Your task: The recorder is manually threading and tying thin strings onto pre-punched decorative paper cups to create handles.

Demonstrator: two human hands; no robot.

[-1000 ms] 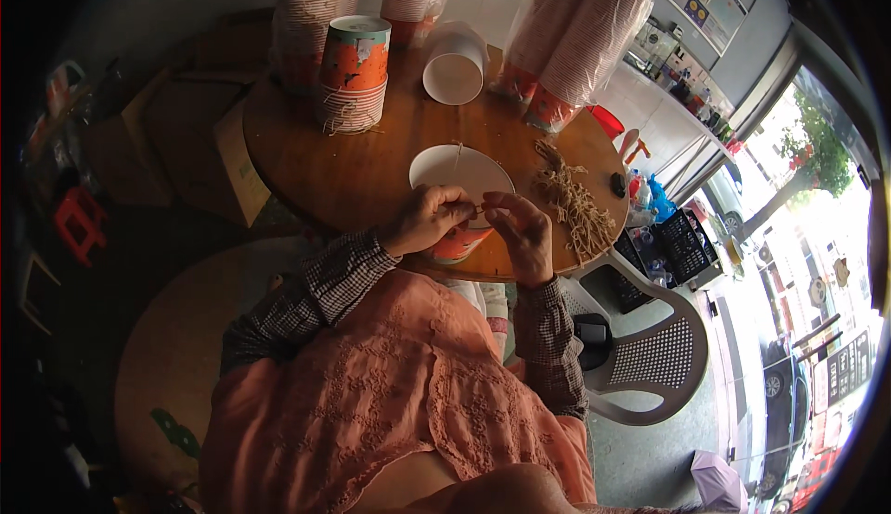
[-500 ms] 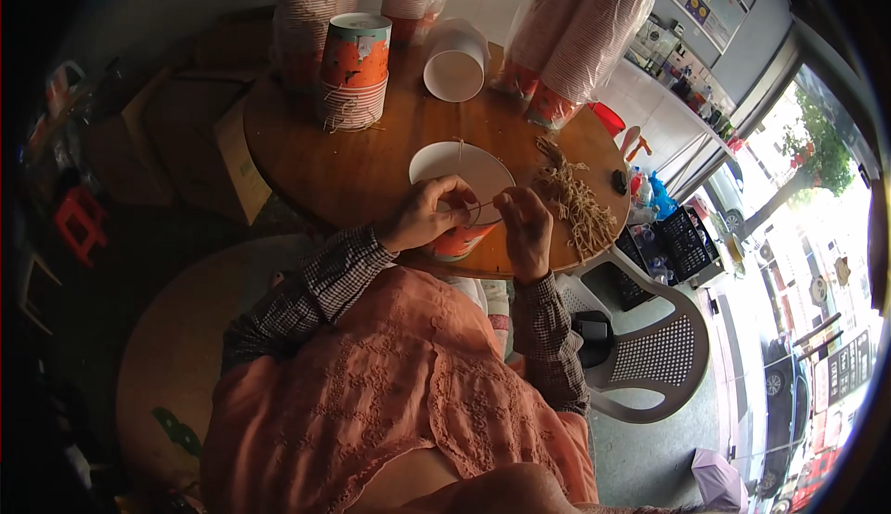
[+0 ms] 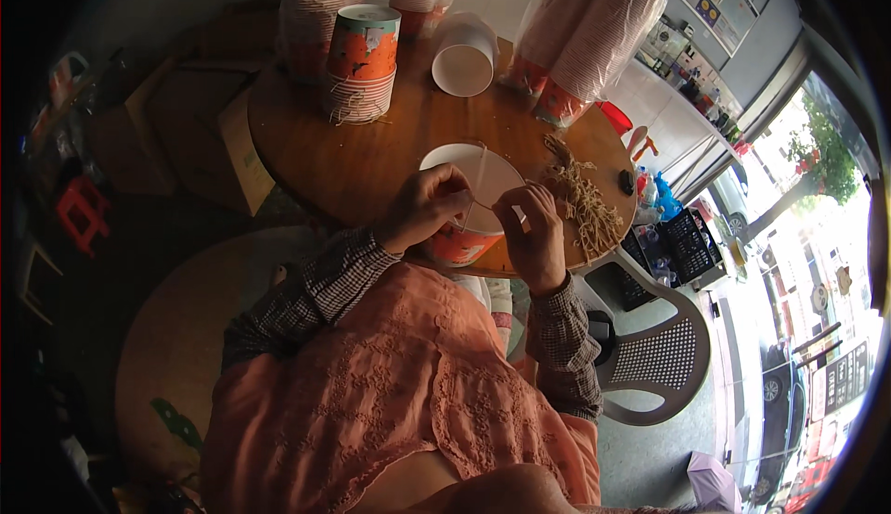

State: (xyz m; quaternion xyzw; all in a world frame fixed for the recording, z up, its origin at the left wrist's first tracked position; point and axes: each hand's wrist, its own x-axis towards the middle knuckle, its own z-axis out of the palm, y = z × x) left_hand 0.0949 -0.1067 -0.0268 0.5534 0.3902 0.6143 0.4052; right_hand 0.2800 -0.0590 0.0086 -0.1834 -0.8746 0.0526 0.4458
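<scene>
An orange paper bucket with a white inside stands upright at the round table's near edge, its open mouth facing up. Over its near rim, my left hand pinches a thin cord. My right hand pinches the same cord a little to the right, and a short stretch runs between the fingers. Another strand of cord rises at the bucket's far rim. Whether the cord passes through the bucket's wall is hidden by my fingers. Right of the bucket lies a tangled pile of tan cords.
On the wooden table stands an upside-down stack of orange buckets with cords hanging on it. Farther back are a white bucket on its side and tall plastic-wrapped stacks. A grey plastic chair stands at the right.
My hands have drawn slightly apart, with the cord stretched between them. The right hand has turned and moved a little lower. The whole view has shifted slightly.
</scene>
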